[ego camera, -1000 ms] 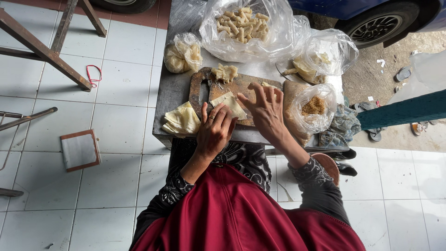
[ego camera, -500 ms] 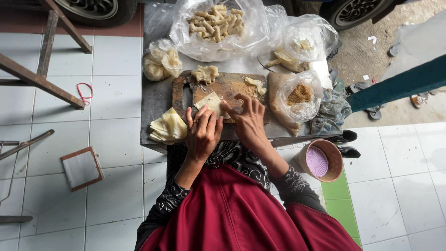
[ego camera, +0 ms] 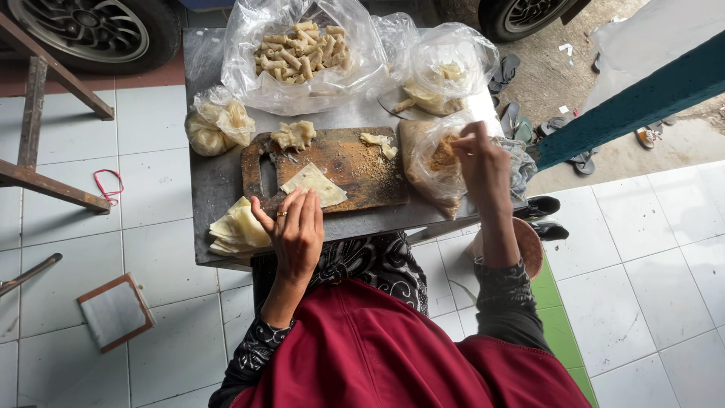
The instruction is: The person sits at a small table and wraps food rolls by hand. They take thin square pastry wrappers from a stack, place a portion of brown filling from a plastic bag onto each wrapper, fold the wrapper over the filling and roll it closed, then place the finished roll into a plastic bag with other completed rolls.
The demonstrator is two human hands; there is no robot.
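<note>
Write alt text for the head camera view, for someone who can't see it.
Seen from above, a person's left hand rests on a pale wrapper sheet on a wooden cutting board, while the right hand reaches into a clear bag of crumbs.

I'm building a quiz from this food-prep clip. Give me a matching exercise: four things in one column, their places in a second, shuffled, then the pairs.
Things:
1. left hand
2. right hand
3. stack of thin wrappers
4. big bag of rolled pieces

Places:
A. at the table's far edge
B. at the table's near left corner
C. fingers in the open bag of crumbs
D. on the folded wrapper on the cutting board

Pairs: 1-D, 2-C, 3-B, 4-A
</note>
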